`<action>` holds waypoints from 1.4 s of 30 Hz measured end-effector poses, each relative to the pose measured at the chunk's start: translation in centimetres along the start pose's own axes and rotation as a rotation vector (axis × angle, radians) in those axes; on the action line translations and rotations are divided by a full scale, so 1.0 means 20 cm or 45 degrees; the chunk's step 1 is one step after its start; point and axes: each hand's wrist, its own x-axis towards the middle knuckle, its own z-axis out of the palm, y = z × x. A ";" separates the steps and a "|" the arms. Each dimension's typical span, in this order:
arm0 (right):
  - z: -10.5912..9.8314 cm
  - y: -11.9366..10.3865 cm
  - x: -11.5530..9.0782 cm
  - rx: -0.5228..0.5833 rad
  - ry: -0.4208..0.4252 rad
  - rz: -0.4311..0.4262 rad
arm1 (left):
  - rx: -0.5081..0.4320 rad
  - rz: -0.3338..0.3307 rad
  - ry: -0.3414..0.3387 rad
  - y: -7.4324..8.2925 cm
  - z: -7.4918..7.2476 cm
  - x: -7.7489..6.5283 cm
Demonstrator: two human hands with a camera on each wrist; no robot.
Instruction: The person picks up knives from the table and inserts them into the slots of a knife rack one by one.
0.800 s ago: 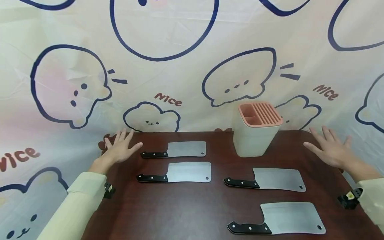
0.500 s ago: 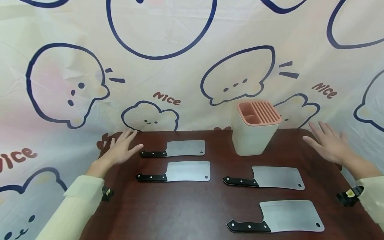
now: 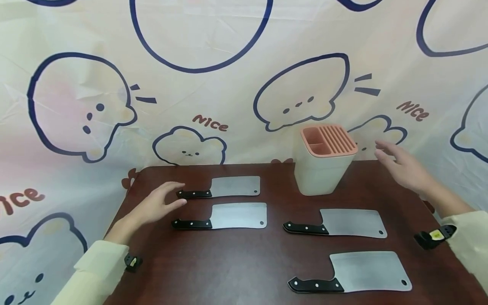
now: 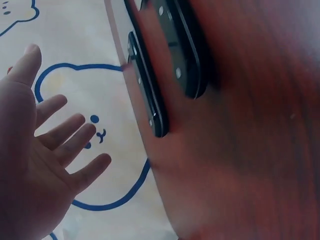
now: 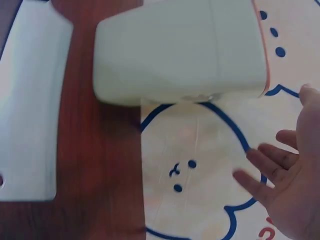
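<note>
My left hand (image 3: 154, 205) is at the left of the table, thumb and fingers apart around bare air, close to the black handles of two cleavers. The back left cleaver (image 3: 235, 186) and the front left cleaver (image 3: 239, 216) lie flat, handles to the left. To the right of a pale knife block (image 3: 322, 176) with a pink slotted top, my right hand (image 3: 406, 167) hovers with nothing in it. Fingers spread, it faces the block in the right wrist view. Two more cleavers lie at the right: the upper one (image 3: 354, 223) and the lower one (image 3: 370, 271).
The dark brown wooden table (image 3: 213, 267) ends at a wall cloth (image 3: 236, 97) printed with cartoon bears. The block stands near the table's back edge, with open compartments and narrow slots in its top.
My left hand has moved down and toward the cleaver handles, its fingers bending. My right hand has swung left toward the knife block. The cleavers and block have stayed in place.
</note>
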 end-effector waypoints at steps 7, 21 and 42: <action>0.01 -0.08 0.05 0.130 0.029 0.019 | -0.038 0.032 -0.027 -0.01 0.08 -0.03; 0.05 -0.14 0.14 0.488 0.025 0.112 | -0.099 0.031 -0.214 -0.07 0.20 -0.07; 0.18 -0.13 0.20 0.689 0.109 0.151 | -0.039 0.050 -0.178 -0.11 0.26 -0.07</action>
